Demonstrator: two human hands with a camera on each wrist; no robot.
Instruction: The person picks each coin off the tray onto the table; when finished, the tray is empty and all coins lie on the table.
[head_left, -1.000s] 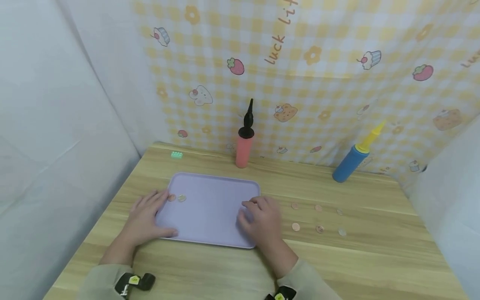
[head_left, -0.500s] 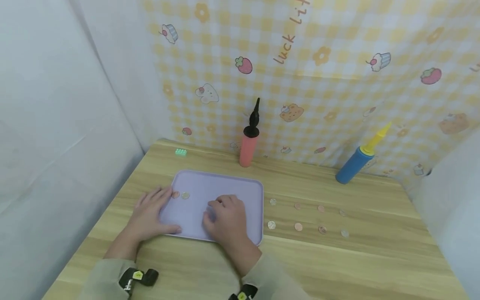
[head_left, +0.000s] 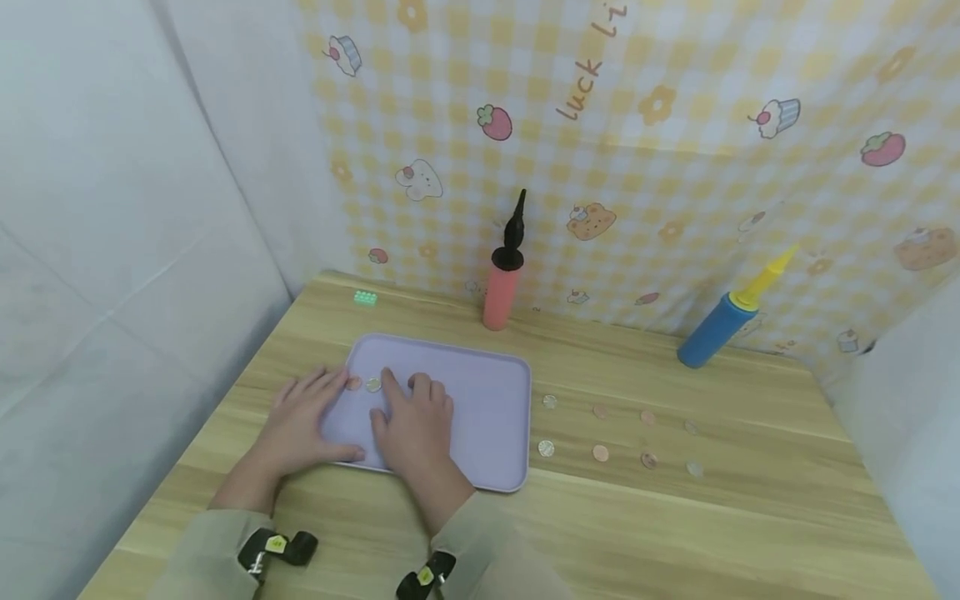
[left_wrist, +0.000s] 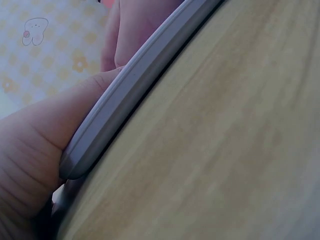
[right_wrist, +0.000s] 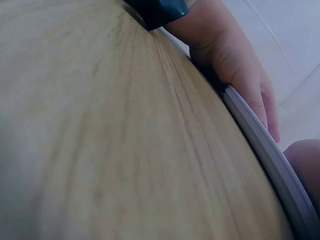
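Observation:
A lilac tray (head_left: pixel 480 417) lies on the wooden table. My left hand (head_left: pixel 300 421) rests across its left end, fingers at the left rim and thumb along the front rim. Near those fingertips, a copper coin (head_left: pixel 354 383) and a silver coin (head_left: pixel 373 384) lie side by side on the tray. Over the tray's left half is my right hand (head_left: pixel 416 429), its index finger reaching forward beside the silver coin. Whether it touches the coin I cannot tell. In the left wrist view, the thumb (left_wrist: pixel 55 115) lies against the tray's rim (left_wrist: pixel 115 100); the coins are out of sight there.
Right of the tray, several coins lie in two rows, among them a silver coin (head_left: pixel 546 448) and a copper coin (head_left: pixel 601 452). Behind stand a pink hand pump (head_left: pixel 500 296) and a leaning blue hand pump (head_left: pixel 707 332). A green toy brick (head_left: pixel 365 297) sits back left.
My right hand has moved left across the tray from its right rim to the silver coin, its index finger now extended. Two silver coins beside the tray have come into view. The left hand stays put.

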